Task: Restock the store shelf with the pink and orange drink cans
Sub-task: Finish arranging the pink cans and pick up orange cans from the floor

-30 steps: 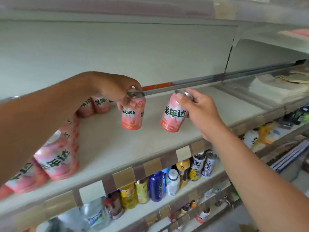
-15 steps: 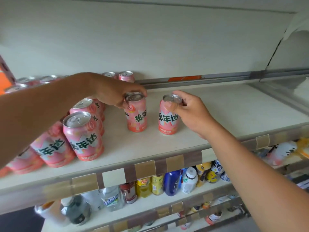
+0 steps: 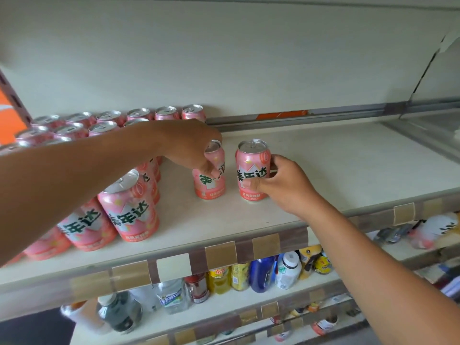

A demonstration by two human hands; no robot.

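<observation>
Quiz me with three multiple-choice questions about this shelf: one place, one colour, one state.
1. Where on the shelf is the block of stocked cans? A left end B right end C middle
2. The left can, gripped by the left hand, is mainly: A blue B pink C green
3. The right can, gripped by the right hand, is: A lying down B crushed C upright

Answers: 1 A, the rows crowd the left end. 2 B, its body is pink. 3 C, base on the shelf, top up.
</observation>
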